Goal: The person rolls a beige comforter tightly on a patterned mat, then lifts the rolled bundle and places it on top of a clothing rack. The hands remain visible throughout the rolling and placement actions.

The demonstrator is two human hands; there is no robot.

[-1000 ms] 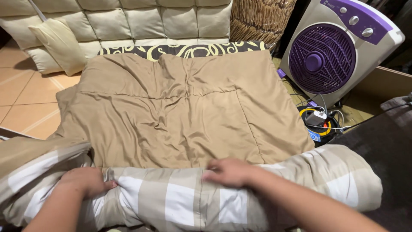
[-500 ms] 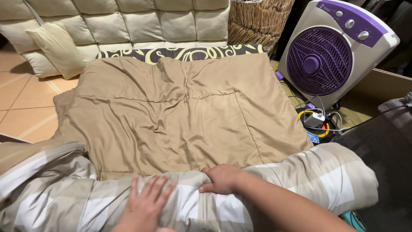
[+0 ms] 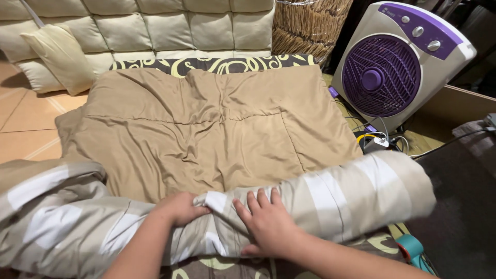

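I am seeing two hands at the near edge, both working on one comforter (image 3: pixel 206 139). My left hand (image 3: pixel 178 208) is clenching a bunch of the checked fabric, fingers curled into the fold. My right hand (image 3: pixel 268 225) is lying flat and spread, released, pressing down on the rolled edge just beside the left.

The one comforter is lying on a mattress (image 3: pixel 217 64) on the floor: its upper face is plain tan, smooth and slightly glossy, with stitched quilting lines and soft creases; its other face, in beige and white checks, is showing along the thick roll (image 3: pixel 356 194) that is running across the near side from left to right. The roll is puffy and rounded at its right end.

The mattress cover, dark brown with pale yellow swirls, is peeking out below my right wrist and again beyond the far edge of the comforter.

To the left, orange-tan floor tiles (image 3: pixel 23 116) are showing. To the right, one white box fan (image 3: pixel 398 62) with a purple round grille and a purple control panel with three knobs is standing tilted, with a tangle of cables and a charger (image 3: pixel 380 140) at its foot. Farther back, one cream tufted cushion back (image 3: pixel 170 28) is standing along the wall, one pale pillow (image 3: pixel 57 54) is leaning on it, and one woven wicker basket (image 3: pixel 310 23) is standing beside the fan.
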